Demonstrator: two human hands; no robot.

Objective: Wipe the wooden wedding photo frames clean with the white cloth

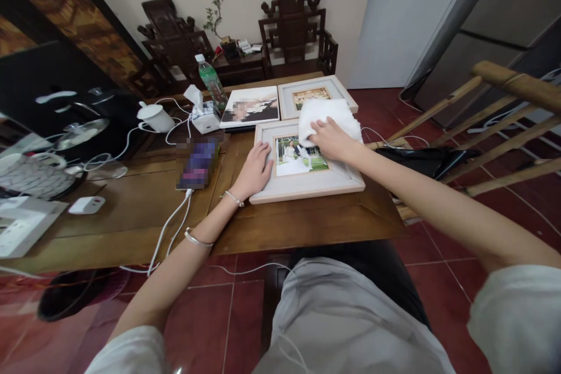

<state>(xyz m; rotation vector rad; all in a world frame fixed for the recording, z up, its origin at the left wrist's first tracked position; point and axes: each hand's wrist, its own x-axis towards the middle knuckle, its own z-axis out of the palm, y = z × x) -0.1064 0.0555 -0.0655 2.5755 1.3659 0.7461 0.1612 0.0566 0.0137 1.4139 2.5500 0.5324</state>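
Note:
A picture frame (307,184) with a pale wide border and a wedding photo inside lies flat near the table's front edge. My left hand (255,170) rests over its left side, fingers stretched out on the border. With bent fingers, my right hand (332,138) grips a white cloth (331,114), pressed onto the upper right part of the frame. The cloth and hand hide that corner and some of the photo. Behind lie a second pale frame (287,104), partly covered by the cloth, and a photo panel (254,93) to its left.
Left of the frames are a phone (198,165) on a white cable, a tissue pack (205,120), a green-labelled bottle (211,80), a lidded white cup (156,118) and a white charger (87,205). A wooden chair (504,85) stands at right.

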